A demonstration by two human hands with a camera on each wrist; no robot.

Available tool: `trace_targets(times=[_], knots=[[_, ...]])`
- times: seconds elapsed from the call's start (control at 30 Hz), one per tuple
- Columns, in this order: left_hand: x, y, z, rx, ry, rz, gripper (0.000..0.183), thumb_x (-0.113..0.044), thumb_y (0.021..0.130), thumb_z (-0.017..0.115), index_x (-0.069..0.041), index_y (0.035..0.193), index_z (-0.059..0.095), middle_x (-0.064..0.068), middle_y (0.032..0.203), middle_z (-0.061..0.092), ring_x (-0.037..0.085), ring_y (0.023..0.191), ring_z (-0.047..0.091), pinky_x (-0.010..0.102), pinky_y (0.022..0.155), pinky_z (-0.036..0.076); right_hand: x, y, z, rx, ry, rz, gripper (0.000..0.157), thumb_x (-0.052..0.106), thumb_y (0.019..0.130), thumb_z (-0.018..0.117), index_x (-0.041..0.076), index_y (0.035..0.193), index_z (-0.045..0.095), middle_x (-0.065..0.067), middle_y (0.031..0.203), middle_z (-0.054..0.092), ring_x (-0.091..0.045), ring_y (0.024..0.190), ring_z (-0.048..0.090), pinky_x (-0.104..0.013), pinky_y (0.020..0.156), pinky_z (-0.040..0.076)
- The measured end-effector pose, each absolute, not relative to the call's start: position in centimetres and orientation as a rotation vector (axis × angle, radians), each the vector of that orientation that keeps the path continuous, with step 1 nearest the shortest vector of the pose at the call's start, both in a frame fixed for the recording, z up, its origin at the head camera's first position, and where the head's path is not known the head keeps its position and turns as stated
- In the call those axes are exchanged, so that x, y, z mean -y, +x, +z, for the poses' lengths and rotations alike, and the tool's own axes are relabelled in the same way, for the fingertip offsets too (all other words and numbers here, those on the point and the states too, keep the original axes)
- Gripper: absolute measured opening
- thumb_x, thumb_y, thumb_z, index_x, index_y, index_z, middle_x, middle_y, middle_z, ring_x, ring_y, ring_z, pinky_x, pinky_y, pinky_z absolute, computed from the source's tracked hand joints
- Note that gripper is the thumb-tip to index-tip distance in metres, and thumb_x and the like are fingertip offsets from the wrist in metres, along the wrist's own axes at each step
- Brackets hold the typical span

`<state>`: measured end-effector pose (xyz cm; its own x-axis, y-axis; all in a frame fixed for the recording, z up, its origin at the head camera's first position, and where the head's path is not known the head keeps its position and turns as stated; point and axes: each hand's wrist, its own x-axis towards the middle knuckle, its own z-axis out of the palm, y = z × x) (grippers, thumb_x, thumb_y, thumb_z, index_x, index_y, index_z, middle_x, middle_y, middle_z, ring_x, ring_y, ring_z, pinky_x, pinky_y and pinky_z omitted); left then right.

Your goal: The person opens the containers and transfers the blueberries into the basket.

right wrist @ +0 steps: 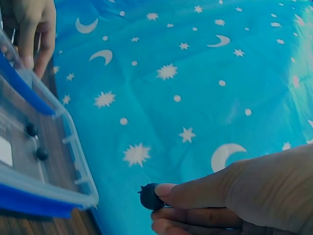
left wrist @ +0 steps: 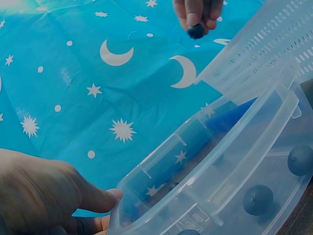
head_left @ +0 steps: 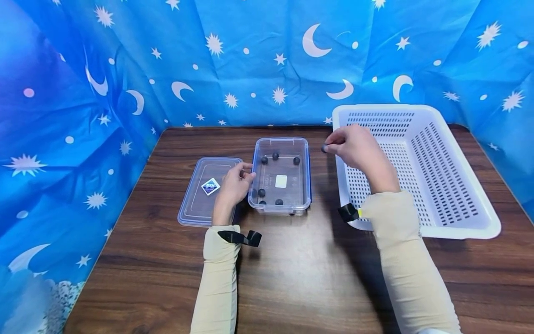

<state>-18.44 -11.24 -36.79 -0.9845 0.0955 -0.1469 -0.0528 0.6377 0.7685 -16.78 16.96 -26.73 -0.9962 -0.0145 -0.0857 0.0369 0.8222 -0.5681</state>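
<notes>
My right hand [head_left: 362, 150] pinches a dark blueberry [right wrist: 150, 197] between thumb and fingers, its small crown showing in the right wrist view. That hand is above the left rim of a white slotted basket [head_left: 385, 107]. Left of it, a clear plastic box [head_left: 288, 171] with blue side clips stands uncovered, several blueberries [head_left: 279, 202] scattered over its bottom. The left hand [head_left: 234, 186] holds the box by its left side. Its thumb lies against the box corner in the left wrist view, with the other fingers partly hidden lower down.
A clear lid [head_left: 195, 199] with a blue-edged label lies on the wooden table [head_left: 292, 278], left of the box and partly under the left forearm. The basket takes up the table's right side. Behind the table hangs a blue cloth [head_left: 258, 60] with moons and stars.
</notes>
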Motion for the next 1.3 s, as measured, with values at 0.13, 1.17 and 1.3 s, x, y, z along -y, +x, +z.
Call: trace_targets(times=[0.13,1.17,1.3], knots=[[11.3,-18.4,-36.8,-2.681,0.029,1.256,0.034,-0.024,0.099,0.051,-0.013,0.131,0.054,0.010,0.103,0.059,0.024,0.086,0.061,0.033,0.071,0.048,-18.3,-16.5,-26.8,-2.913,0.089,-0.915,0.020,0.020,0.094,0.061,0.008,0.108,0.069,-0.016,0.108,0.066,-0.031,0.098,0.053,-0.045,0.080,0.045],[11.4,-18.5,-37.0,-2.688,0.036,1.251,0.033,-0.024,0.100,0.051,-0.013,0.130,0.055,0.009,0.106,0.059,0.024,0.089,0.056,0.035,0.076,0.046,-24.5,-16.4,-29.8,-2.691,0.274,-0.768,0.024,0.016,0.091,0.062,0.002,0.111,0.065,-0.023,0.112,0.060,-0.039,0.100,0.049,-0.054,0.081,0.043],[11.4,-18.5,-36.9,-2.681,0.031,1.245,0.033,-0.025,0.100,0.050,-0.014,0.131,0.054,0.009,0.106,0.058,0.023,0.090,0.055,0.035,0.077,0.045,-24.8,-16.6,-30.3,-2.655,0.241,-0.687,0.023,0.016,0.090,0.064,0.000,0.107,0.066,-0.022,0.104,0.064,-0.037,0.095,0.053,-0.051,0.079,0.045]])
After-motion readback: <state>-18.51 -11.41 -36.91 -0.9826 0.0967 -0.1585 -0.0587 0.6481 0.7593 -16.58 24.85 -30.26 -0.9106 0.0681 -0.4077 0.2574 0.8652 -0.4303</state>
